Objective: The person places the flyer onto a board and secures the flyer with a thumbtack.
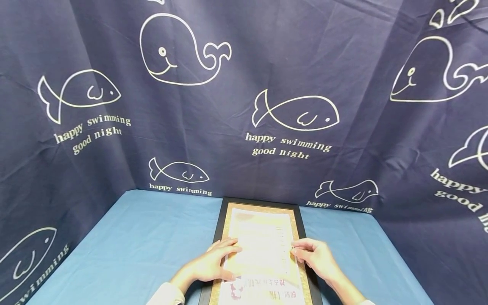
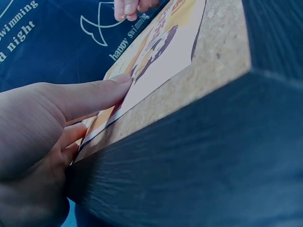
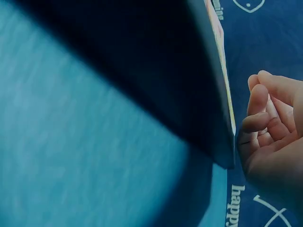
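A printed paper sheet with a yellow-orange design lies on a cork board in a black frame. My left hand rests at the board's left side, fingers spread, fingertips on the sheet. In the left wrist view its thumb presses near the sheet's edge. At the sheet's right edge is my right hand, its thumb and forefinger tips brought together. Its other fingers curl in the right wrist view. Whether a small thing sits between those fingertips is too small to tell.
A light blue cloth covers the table under the board. Dark blue curtains with white whale and fish drawings enclose the back and both sides. The frame's far edge lies close to the back curtain.
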`<state>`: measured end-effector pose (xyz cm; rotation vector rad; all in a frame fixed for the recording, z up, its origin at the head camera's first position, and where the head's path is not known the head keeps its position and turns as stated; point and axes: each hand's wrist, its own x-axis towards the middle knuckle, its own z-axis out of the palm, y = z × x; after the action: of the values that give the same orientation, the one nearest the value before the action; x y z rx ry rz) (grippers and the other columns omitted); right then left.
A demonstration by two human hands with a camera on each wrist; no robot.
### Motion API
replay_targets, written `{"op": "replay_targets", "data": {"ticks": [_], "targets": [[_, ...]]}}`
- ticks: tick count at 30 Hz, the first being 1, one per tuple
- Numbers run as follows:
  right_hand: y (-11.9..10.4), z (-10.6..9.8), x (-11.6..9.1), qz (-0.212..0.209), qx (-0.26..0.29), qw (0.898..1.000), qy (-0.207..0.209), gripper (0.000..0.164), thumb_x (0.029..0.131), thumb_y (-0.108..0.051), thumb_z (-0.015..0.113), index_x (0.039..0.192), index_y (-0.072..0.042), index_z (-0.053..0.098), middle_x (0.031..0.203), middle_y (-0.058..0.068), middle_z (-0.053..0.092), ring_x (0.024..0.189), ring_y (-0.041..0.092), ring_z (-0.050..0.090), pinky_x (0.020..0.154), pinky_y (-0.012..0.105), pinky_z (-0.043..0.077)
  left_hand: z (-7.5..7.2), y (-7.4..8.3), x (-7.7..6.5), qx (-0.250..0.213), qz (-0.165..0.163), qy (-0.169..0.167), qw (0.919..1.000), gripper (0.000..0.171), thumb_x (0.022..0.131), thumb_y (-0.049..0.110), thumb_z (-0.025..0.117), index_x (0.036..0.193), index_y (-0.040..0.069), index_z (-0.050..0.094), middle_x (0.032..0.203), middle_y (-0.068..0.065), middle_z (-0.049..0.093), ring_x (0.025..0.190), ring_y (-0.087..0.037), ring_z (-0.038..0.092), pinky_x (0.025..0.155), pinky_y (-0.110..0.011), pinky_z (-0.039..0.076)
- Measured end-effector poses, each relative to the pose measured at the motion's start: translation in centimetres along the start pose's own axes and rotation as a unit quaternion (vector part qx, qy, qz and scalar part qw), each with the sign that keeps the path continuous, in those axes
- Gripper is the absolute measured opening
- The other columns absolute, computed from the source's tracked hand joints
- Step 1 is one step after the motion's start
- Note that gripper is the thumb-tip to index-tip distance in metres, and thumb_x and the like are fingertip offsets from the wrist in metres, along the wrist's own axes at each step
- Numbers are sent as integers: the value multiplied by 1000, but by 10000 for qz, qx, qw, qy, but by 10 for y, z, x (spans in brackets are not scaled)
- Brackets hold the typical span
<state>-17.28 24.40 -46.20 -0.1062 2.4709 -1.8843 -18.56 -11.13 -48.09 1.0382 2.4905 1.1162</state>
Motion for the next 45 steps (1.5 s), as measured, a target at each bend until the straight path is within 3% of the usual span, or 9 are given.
{"op": "replay_targets", "data": {"ticks": [19, 25, 35, 41, 45], "targets": [[-23, 10, 10, -627, -213, 9957, -647, 28, 89, -4, 74, 107, 17, 68, 87, 19, 74, 66, 17, 69, 52, 24, 50, 0, 1, -3, -19, -27, 92, 10000, 67, 82, 32, 80, 142, 11, 56, 159, -17, 34, 148, -44, 20, 115, -67, 8], [-35, 12, 16, -602, -240, 9952, -733, 28, 91, -5, 73, 108, 17, 68, 91, 20, 74, 75, 25, 73, 61, 30, 57, -1, 1, -2, -32, 25, 104, 9999, 67, 83, 33, 81, 141, 10, 56, 159, -18, 33, 148, -44, 19, 114, -68, 8], [-40, 22, 28, -737, -365, 9934, -798, 27, 92, -4, 71, 109, 17, 68, 91, 19, 75, 74, 27, 73, 62, 40, 60, 2, 1, -3, 20, 37, 42, 10000, 68, 82, 33, 80, 142, 12, 56, 159, -17, 34, 148, -44, 20, 114, -68, 10], [-40, 33, 41, -596, -486, 9952, -607, 25, 92, -12, 73, 102, 11, 73, 88, 15, 75, 73, 22, 70, 61, 31, 57, 3, 0, -2, 133, 151, 113, 9997, 68, 79, 30, 82, 140, 11, 57, 157, -18, 37, 146, -43, 25, 113, -68, 12], [-37, 39, 49, -429, -372, 9973, -472, 25, 92, -10, 73, 100, 13, 73, 86, 16, 75, 69, 20, 68, 60, 28, 56, 2, -1, -2, 120, 109, 117, 9998, 69, 80, 32, 82, 140, 11, 57, 158, -18, 35, 147, -42, 24, 115, -66, 10]]}}
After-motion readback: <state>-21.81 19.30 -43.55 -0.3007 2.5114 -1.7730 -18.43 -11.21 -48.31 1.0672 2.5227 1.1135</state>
